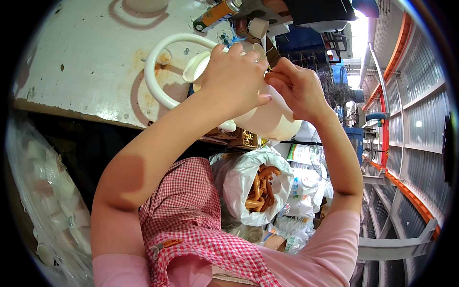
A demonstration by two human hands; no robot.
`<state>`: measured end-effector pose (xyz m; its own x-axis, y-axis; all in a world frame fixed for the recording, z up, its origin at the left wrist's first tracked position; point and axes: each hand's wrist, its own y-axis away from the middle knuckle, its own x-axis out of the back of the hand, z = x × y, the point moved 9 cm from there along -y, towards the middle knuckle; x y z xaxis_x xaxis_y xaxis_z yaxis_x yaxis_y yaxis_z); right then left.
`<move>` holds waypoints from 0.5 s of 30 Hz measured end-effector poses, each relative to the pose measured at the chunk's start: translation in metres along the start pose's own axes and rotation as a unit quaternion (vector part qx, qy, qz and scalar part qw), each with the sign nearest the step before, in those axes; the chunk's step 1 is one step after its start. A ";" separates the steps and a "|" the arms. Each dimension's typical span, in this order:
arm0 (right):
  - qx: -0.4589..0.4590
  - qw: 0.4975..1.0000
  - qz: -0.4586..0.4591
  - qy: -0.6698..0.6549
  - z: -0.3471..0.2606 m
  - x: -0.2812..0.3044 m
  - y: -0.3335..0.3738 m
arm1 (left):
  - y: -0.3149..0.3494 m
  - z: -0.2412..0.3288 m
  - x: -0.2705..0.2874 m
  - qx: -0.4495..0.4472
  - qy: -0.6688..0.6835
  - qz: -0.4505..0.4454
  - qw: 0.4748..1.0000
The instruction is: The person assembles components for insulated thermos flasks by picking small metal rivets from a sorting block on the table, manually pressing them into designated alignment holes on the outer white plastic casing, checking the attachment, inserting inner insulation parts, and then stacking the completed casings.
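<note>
A cream-white plastic pot (270, 119) with a large looped handle (152, 76) lies tilted over the table's edge. Its handle curves out to the left, around a round cream-coloured opening (195, 68). My left hand (233, 79) lies across the pot and grips it, thumb toward me. At its upper right side, my right hand (299, 88) is closed in a pinch, thumb against forefinger, close to the left fingertips. What the pinch holds is too small to make out; a speck of yellow shows there.
The worn white table (81, 62) carries an orange-and-black spray can (217, 15) and a roll of tape (258, 27). Below hangs a white bag (236, 191) of orange-brown curved pieces (262, 189), beside a box of small gold parts (247, 138). A clear bag (52, 201) of white pieces stands left.
</note>
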<state>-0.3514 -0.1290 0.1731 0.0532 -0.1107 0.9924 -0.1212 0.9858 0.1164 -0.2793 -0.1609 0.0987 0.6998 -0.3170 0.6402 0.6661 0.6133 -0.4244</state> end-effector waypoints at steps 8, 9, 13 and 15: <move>0.021 1.000 -0.011 0.005 0.000 -0.003 -0.004 | 0.000 -0.002 -0.002 -0.012 0.015 0.030 0.999; 0.026 1.000 -0.010 0.012 0.000 -0.003 -0.005 | 0.001 -0.002 -0.001 -0.014 0.021 0.041 0.999; 0.004 1.000 -0.026 0.014 0.003 -0.005 -0.005 | 0.000 -0.002 -0.003 -0.021 0.022 0.035 0.999; 0.016 1.000 -0.024 0.003 0.001 -0.007 -0.007 | 0.001 -0.003 -0.001 -0.025 0.012 0.051 0.998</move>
<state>-0.3520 -0.1356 0.1657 0.0659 -0.1576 0.9853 -0.1504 0.9746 0.1660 -0.2786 -0.1622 0.0951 0.7703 -0.2729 0.5763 0.6027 0.6068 -0.5183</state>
